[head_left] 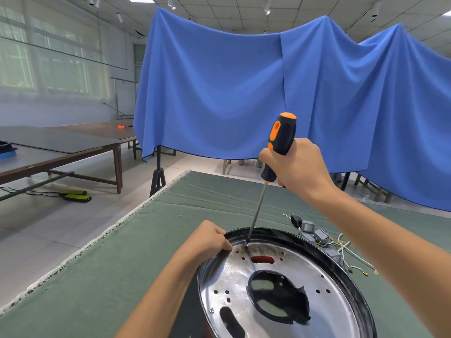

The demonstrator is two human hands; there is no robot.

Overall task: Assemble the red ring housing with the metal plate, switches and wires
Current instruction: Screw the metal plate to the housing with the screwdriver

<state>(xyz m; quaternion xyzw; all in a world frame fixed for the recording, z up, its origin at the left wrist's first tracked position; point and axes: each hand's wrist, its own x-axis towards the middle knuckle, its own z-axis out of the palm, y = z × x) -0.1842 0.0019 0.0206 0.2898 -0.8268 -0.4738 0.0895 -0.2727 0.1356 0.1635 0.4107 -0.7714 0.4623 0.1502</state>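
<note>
Plate: metal plate [280,296] seated in the housing on the table [122,276].
Right hand [296,164]: grips screwdriver [278,152], tip at a rim screw.
Left hand [210,236]: grasps housing rim.
Left: switches and wires [317,234] lie loose beside.

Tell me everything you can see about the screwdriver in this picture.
The screwdriver has a thick black handle with orange inserts and an orange cap, and a long thin metal shaft. It stands nearly upright, leaning slightly right at the top. The right hand grips the lower handle. Its tip rests at the far edge of the shiny metal plate, seemingly on a screw, near the left hand.
</note>
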